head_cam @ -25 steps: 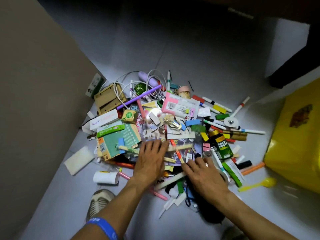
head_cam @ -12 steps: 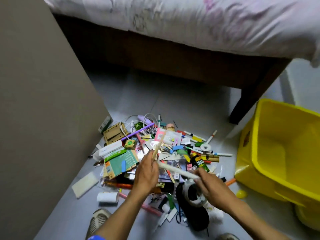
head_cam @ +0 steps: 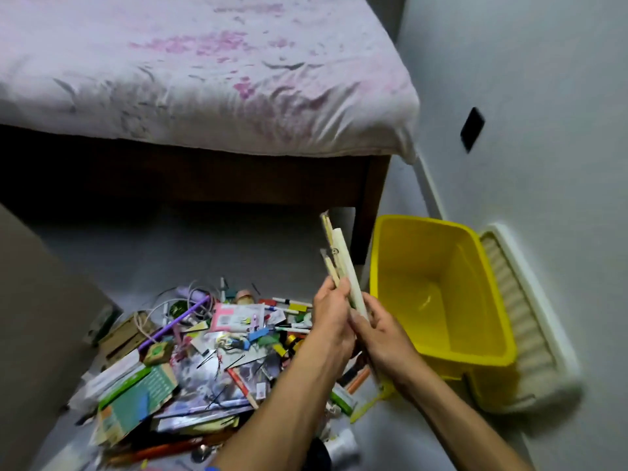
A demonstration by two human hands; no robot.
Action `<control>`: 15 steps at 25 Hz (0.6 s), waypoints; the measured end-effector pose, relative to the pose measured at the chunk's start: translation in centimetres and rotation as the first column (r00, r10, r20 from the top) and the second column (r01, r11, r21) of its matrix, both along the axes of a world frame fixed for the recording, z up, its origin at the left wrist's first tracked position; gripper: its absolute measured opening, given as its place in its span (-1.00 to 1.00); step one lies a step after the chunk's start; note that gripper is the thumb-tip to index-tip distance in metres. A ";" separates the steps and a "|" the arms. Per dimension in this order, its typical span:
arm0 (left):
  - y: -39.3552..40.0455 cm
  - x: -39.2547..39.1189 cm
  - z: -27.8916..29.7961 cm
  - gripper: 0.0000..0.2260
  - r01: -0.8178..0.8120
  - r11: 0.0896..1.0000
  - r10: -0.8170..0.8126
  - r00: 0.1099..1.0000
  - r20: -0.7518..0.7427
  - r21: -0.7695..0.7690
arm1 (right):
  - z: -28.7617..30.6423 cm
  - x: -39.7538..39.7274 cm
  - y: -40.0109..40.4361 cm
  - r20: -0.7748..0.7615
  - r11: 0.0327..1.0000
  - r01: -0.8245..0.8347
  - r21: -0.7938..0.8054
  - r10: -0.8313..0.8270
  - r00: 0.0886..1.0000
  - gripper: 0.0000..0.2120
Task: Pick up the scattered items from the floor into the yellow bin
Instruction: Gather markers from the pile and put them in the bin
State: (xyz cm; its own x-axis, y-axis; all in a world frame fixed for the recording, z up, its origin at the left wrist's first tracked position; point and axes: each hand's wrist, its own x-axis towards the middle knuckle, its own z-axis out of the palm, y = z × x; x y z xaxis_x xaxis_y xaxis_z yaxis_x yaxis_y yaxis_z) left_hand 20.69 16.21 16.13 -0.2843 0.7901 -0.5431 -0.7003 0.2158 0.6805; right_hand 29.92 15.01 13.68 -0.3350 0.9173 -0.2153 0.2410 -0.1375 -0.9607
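A bundle of pale sticks and a cream tube (head_cam: pixel 341 260) stands nearly upright in the air, just left of the yellow bin (head_cam: pixel 482 266). My left hand (head_cam: pixel 331 317) grips the bundle's lower part and my right hand (head_cam: pixel 380 334) holds it from the right side. The bin is open and looks empty inside. A heap of scattered items (head_cam: pixel 210 348), with pens, cards, cables, a green booklet and boxes, covers the floor at lower left, partly hidden by my forearms.
A bed (head_cam: pixel 190 83) with a wooden frame spans the back; its leg (head_cam: pixel 368 212) stands close to the bin. A cardboard wall (head_cam: pixel 37 328) rises at left. A ribbed white board (head_cam: pixel 523 321) leans by the wall behind the bin. A yellow spoon (head_cam: pixel 370 402) lies beside the bin.
Both hands have lifted from the heap and come together, raising the sticks and tube up and to the right, toward the bin. The camera view tilted upward.
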 end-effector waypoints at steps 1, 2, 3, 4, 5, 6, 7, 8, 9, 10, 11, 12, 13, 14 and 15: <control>1.3 1.2 0.0 -0.77 0.104 0.993 -0.110 0.988 -0.111 -0.055 | -0.2 0.7 0.8 -0.013 0.998 0.059 -0.037 -0.059 0.998 -0.89; 2.2 2.0 -0.2 -0.73 0.214 0.970 -0.235 0.945 -0.227 -0.112 | -0.6 1.4 1.7 -0.007 0.987 0.143 -0.072 -0.143 0.990 -0.90; 2.9 2.5 -0.5 -0.70 0.302 0.941 -0.337 0.880 -0.334 -0.153 | -1.0 2.0 2.7 0.016 0.968 0.234 -0.088 -0.233 0.972 -0.88; 3.2 2.7 -1.0 -0.68 0.363 0.917 -0.399 0.814 -0.421 -0.168 | -1.4 2.7 3.7 0.047 0.948 0.308 -0.086 -0.305 0.951 -0.87; 3.1 2.5 -1.7 -0.67 0.395 0.905 -0.421 0.780 -0.463 -0.157 | -1.7 3.4 4.8 0.083 0.934 0.350 -0.069 -0.344 0.935 -0.83; 2.5 2.1 -2.4 -0.66 0.398 0.905 -0.420 0.781 -0.463 -0.149 | -1.8 3.8 5.7 0.146 0.936 0.350 -0.036 -0.341 0.929 -0.76; 1.6 1.3 -3.3 -0.63 0.373 0.913 -0.406 0.791 -0.457 -0.165 | -2.0 4.2 6.3 0.253 0.952 0.306 0.000 -0.296 0.921 -0.66; 0.7 0.5 -4.2 -0.60 0.328 0.925 -0.380 0.804 -0.456 -0.192 | -2.3 4.4 6.7 0.382 0.970 0.240 0.034 -0.234 0.894 -0.55; -0.4 -0.5 -5.1 -0.59 0.274 0.935 -0.351 0.813 -0.465 -0.226 | -2.5 4.2 6.5 0.480 0.983 0.171 0.067 -0.182 0.858 -0.46; -1.5 -1.7 -6.1 -0.60 0.222 0.941 -0.322 0.817 -0.478 -0.254 | -2.8 3.6 5.9 0.531 0.989 0.104 0.107 -0.145 0.835 -0.41; -2.7 -2.8 -6.8 -0.61 0.181 0.944 -0.300 0.817 -0.492 -0.275 | -3.2 2.8 5.0 0.547 0.985 0.045 0.164 -0.129 0.827 -0.41; -3.6 -3.8 -7.3 -0.62 0.157 0.944 -0.291 0.812 -0.506 -0.290 | -3.6 2.1 4.0 0.542 0.973 0.002 0.232 -0.130 0.830 -0.46; -4.6 -4.8 -8.0 -0.63 0.138 0.943 -0.284 0.809 -0.515 -0.304 | -4.1 1.2 2.9 0.533 0.954 -0.036 0.296 -0.134 0.836 -0.52; -5.7 -5.9 -8.8 -0.64 0.121 0.941 -0.279 0.807 -0.520 -0.316 | -4.8 0.4 1.9 0.522 0.934 -0.071 0.350 -0.132 0.842 -0.59; -6.8 -6.8 -9.7 -0.65 0.108 0.937 -0.280 0.801 -0.529 -0.333 | -5.6 -0.5 0.8 0.516 0.916 -0.111 0.386 -0.114 0.849 -0.65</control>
